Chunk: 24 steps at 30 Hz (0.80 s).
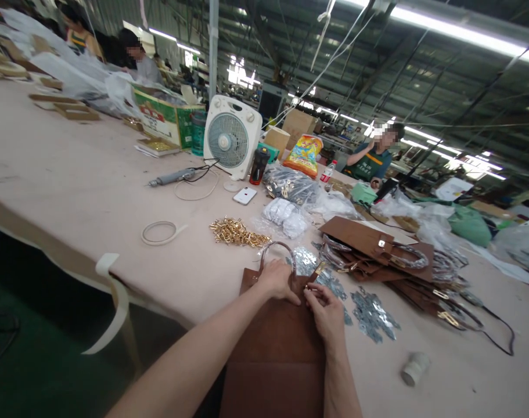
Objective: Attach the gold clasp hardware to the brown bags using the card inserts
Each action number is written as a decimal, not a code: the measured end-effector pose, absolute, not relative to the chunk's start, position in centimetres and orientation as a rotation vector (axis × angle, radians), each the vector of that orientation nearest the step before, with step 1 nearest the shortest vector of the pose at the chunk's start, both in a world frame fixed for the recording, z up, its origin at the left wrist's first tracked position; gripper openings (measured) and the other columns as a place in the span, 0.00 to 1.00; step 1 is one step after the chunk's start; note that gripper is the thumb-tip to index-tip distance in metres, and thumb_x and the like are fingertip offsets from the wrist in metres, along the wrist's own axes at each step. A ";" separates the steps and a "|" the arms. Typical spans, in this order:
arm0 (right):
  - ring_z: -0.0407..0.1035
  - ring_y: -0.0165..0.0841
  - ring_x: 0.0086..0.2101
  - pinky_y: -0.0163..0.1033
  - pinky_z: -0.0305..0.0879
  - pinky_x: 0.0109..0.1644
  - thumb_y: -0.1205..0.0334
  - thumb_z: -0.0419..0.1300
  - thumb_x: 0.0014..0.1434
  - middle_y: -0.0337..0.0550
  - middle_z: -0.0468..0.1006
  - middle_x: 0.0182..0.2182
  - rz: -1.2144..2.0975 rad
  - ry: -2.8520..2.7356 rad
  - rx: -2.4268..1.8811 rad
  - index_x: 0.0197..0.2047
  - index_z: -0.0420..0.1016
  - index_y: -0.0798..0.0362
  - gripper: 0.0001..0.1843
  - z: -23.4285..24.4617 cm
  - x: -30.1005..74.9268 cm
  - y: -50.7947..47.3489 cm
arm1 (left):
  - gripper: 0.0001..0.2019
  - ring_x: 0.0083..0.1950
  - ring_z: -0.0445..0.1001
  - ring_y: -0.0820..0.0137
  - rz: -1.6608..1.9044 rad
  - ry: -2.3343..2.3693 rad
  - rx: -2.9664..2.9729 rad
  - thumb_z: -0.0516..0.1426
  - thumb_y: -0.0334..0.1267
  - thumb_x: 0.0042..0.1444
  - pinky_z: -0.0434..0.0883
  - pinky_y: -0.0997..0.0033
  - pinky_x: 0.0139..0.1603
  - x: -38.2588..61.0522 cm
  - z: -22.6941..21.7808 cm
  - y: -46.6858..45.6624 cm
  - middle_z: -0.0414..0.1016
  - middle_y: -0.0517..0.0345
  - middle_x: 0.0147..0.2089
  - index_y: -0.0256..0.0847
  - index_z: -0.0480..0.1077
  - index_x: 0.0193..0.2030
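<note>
At table edge, both hands grip brown bag.

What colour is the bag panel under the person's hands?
Brown; the bag panel shows clearly in the head view.

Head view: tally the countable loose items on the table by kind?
Fan: 1
Phone: 1
Tape rings: 1
Red-capped bottles: 1
Snack bags: 1
Brown bag under both hands: 1
Total: 6
</note>
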State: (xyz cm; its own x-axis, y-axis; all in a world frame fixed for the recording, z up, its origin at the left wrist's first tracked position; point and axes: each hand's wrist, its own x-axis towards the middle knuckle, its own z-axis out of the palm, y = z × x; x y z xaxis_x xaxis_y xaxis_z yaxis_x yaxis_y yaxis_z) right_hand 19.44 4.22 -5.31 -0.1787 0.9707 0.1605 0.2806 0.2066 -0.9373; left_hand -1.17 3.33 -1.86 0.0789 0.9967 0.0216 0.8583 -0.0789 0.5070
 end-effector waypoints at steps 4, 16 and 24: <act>0.75 0.37 0.28 0.41 0.73 0.34 0.42 0.70 0.54 0.46 0.83 0.31 0.871 -1.654 -1.260 0.44 0.85 0.54 0.25 -5.2 18.9 3.7 | 0.35 0.53 0.76 0.46 0.519 1.842 1.979 0.72 0.66 0.35 0.73 0.56 0.54 -1.2 -1.4 3.1 0.77 0.42 0.51 0.40 0.77 0.43; 0.77 0.41 0.31 0.44 0.74 0.39 0.44 0.66 0.54 0.49 0.85 0.33 0.711 -1.705 -1.401 0.43 0.87 0.54 0.24 -4.8 17.4 3.7 | 0.36 0.54 0.77 0.46 0.516 1.846 1.986 0.70 0.67 0.37 0.74 0.55 0.53 -1.2 -1.6 3.1 0.78 0.42 0.51 0.40 0.76 0.45; 0.77 0.42 0.36 0.45 0.73 0.45 0.44 0.63 0.60 0.49 0.84 0.38 0.615 -1.774 -1.335 0.45 0.87 0.52 0.22 -5.1 17.5 3.3 | 0.37 0.54 0.77 0.46 0.538 1.848 1.964 0.71 0.68 0.37 0.74 0.56 0.53 -1.3 -1.5 2.6 0.77 0.44 0.51 0.41 0.75 0.45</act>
State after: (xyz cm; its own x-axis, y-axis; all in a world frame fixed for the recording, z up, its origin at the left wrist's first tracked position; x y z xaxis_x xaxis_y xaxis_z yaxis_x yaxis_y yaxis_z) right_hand 17.46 3.34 -5.08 -0.1089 0.9433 0.3135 0.5465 0.3203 -0.7738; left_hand -1.26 2.63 -1.46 0.0572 0.9983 0.0119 0.8489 -0.0549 0.5257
